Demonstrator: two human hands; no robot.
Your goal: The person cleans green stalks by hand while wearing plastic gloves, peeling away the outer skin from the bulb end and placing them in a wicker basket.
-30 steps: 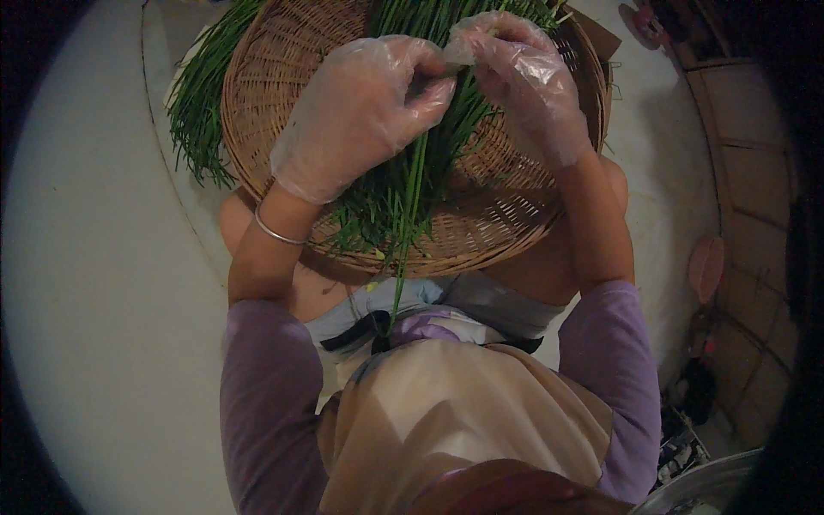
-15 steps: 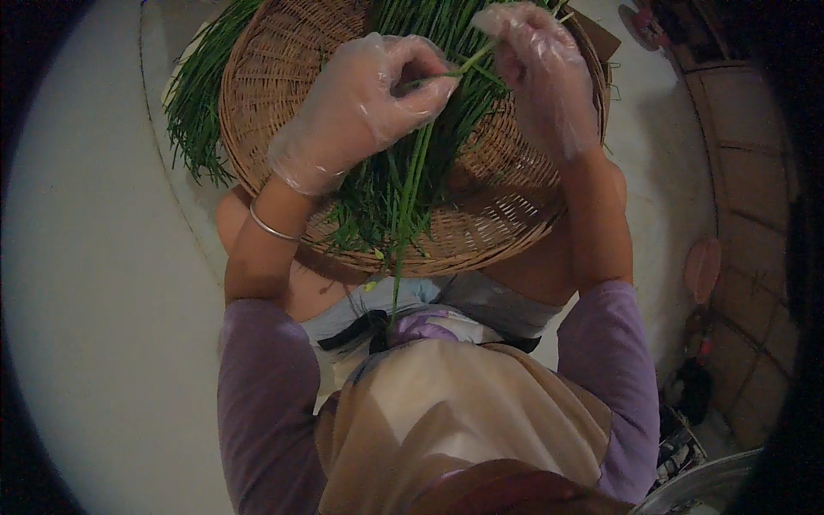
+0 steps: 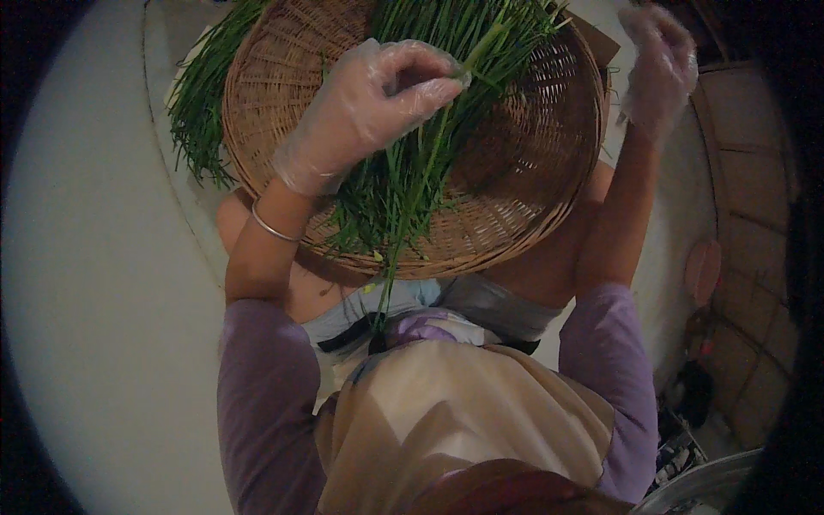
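Observation:
In a clear plastic glove, my left hand (image 3: 365, 112) is over the round wicker basket (image 3: 558, 172), its thumb and forefinger pinched on a green chive stalk (image 3: 439, 129). The stalk's pale end sticks out above the fingertips, and its long leaves trail down past the near rim to my lap. A thick bunch of chives (image 3: 378, 202) lies across the basket beneath it. My right hand (image 3: 659, 73), gloved too, is raised beyond the basket's right side. Its fingers are curled together, and whatever is between them is too small to make out.
The basket rests on my thighs. Another heap of chives (image 3: 206, 112) lies past its left rim. A piece of cardboard (image 3: 594, 41) shows behind the right rim. A pink oval object (image 3: 703, 273) and a metal basin (image 3: 704, 485) are at right.
My right hand has left the stalk and swung right, out past the basket rim. The left hand keeps its pinch nearly in place.

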